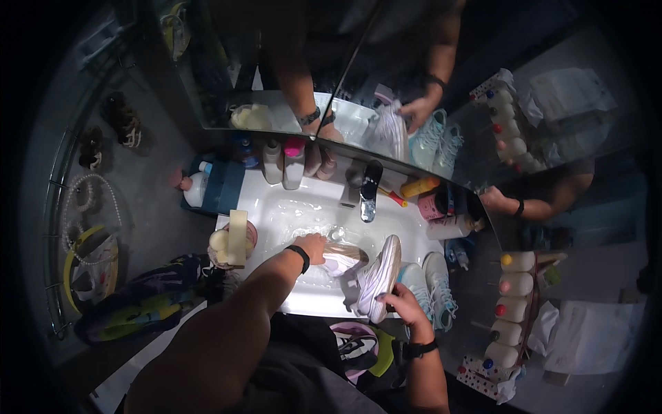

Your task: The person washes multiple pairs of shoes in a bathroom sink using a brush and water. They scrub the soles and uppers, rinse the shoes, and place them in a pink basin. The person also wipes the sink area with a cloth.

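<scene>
A white-and-lilac sneaker (380, 279) is upright over the right part of the white sink (276, 196), with its pale sole turned to the right. My right hand (407, 306) is closed around its lower end. Another sneaker (339, 262), also white and lilac with a tan sole edge, lies on its side in the basin. My left hand (312, 248) is closed on the left end of that sneaker, its fingertips partly hidden. Shallow water and some suds show in the basin. The dark faucet (371, 190) stands behind the shoes.
Pale blue sneakers (438, 290) stand right of the sink. Bottles (294, 163) line its back edge below a mirror (269, 69). A tub (221, 248) with a pale yellow bar across it is at the left. Below sits a pink basin (365, 330) holding dark-and-white shoes.
</scene>
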A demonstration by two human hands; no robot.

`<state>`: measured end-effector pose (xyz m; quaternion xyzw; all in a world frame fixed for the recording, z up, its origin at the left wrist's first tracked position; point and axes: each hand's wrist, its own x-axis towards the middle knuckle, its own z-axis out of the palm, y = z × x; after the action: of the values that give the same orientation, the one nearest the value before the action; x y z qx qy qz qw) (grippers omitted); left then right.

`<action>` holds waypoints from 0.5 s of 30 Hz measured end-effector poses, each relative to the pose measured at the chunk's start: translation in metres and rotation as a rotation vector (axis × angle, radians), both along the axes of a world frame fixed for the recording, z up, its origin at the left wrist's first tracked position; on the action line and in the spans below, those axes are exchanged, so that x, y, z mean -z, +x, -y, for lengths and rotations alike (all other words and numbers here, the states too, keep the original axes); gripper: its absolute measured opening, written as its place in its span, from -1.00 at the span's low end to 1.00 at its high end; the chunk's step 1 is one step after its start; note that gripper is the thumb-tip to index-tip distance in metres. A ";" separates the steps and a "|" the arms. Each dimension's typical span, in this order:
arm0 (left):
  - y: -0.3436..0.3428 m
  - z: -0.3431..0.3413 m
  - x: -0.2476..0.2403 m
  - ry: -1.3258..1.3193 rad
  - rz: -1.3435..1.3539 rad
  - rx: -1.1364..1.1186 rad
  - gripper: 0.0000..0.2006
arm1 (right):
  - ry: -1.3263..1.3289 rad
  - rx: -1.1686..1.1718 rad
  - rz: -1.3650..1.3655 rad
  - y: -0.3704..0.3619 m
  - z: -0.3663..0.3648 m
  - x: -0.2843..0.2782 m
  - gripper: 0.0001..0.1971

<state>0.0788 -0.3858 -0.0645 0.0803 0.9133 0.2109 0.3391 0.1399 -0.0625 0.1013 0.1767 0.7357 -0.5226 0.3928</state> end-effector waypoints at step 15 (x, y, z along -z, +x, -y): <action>0.096 0.036 -0.016 0.716 -0.102 -1.096 -0.49 | -0.041 -0.916 -0.510 -0.060 0.132 0.072 -0.24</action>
<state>0.1744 -0.4216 -0.0481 -0.2789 0.7101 0.6400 0.0912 0.0798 -0.1941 0.0294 -0.3035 0.7994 -0.3382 0.3930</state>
